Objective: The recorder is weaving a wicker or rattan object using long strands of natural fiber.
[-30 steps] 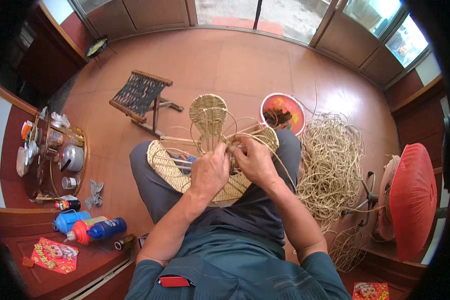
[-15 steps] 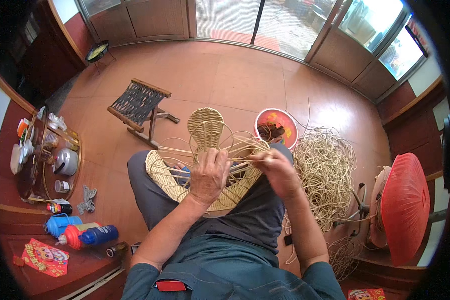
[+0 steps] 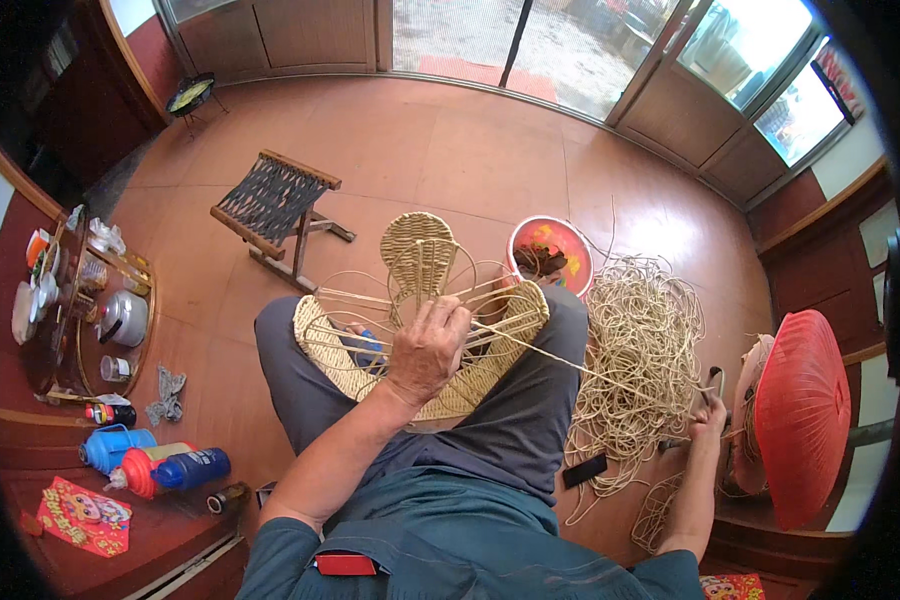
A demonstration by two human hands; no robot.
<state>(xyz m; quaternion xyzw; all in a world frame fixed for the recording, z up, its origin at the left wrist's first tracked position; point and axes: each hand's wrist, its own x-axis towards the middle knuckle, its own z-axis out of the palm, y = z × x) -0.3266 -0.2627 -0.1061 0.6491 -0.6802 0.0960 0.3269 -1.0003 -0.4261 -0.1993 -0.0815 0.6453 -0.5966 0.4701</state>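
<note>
A woven straw piece (image 3: 421,262) rests across my thighs, with one rounded lobe pointing away, a curved woven band nearer me, and loose cord ribs and loops between them. My left hand (image 3: 428,345) is closed over the gathered ribs at its middle; the fingertips are partly hidden. From there a pale straw cord (image 3: 545,352) runs tight to the right, across my knee and over the coil. Stretched far out to the right, my right hand (image 3: 708,420) is closed around the cord's far part, beside a dark metal handle (image 3: 715,378).
A large heap of straw cord (image 3: 645,350) lies right of my knee, near a red basin (image 3: 582,255) and a black phone (image 3: 584,470). A red-covered round fan (image 3: 802,420) stands at right. A folding stool (image 3: 275,205) stands ahead left; bottles (image 3: 195,468) are at lower left.
My right hand has moved from beside the left, over the woven piece, far out to the right, drawing the cord out straight. My left hand has stayed on the ribs, shifting slightly.
</note>
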